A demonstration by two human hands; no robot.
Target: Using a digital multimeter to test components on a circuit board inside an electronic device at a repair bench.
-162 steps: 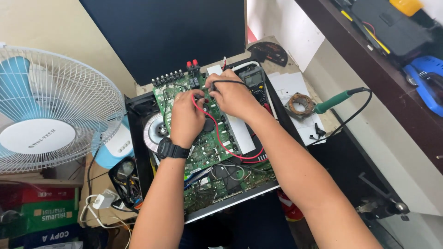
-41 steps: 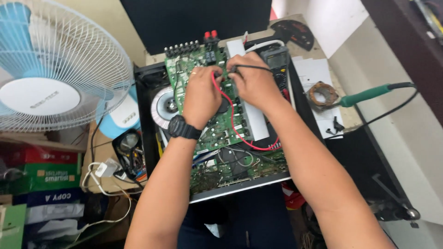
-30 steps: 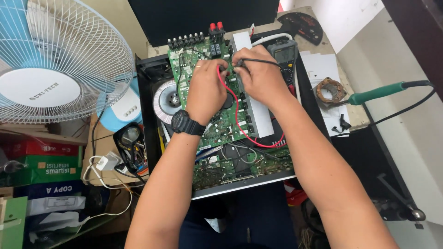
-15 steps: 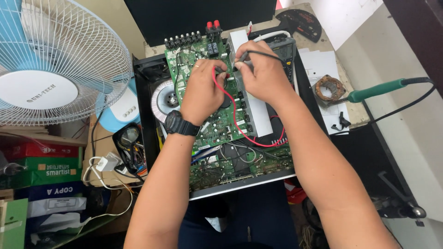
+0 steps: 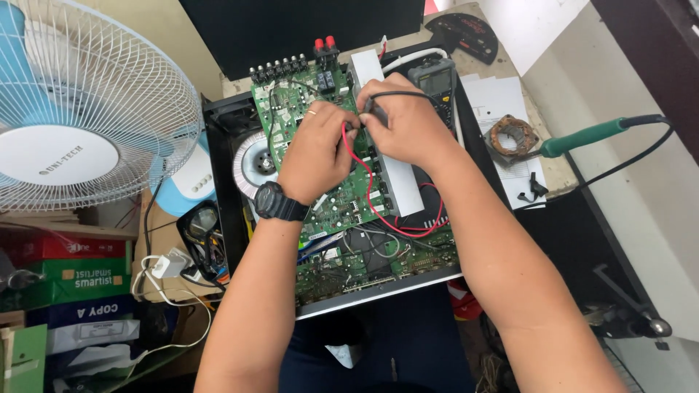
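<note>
The circuit board [image 5: 342, 196] is seen as matt green laminate studded with small glossy plastic and metal parts. A smooth, pale grey metal strip [image 5: 393, 156] is laid along the board's right edge, and a shiny metal-cased round transformer [image 5: 251, 164] is set at its left. A red wire [image 5: 375, 215] in glossy plastic sheathing is looped over the board. The watch [image 5: 277, 204] on the left hand [image 5: 317, 149] is made of matt black plastic or rubber. Right of the board, a soldering iron [image 5: 582, 137] with a smooth green plastic handle is rested beside a rusty, rough metal ring [image 5: 512, 135] on white paper [image 5: 502, 98]. Left of the board, a fan [image 5: 80, 109] with a glossy white wire grille is seen.
</note>
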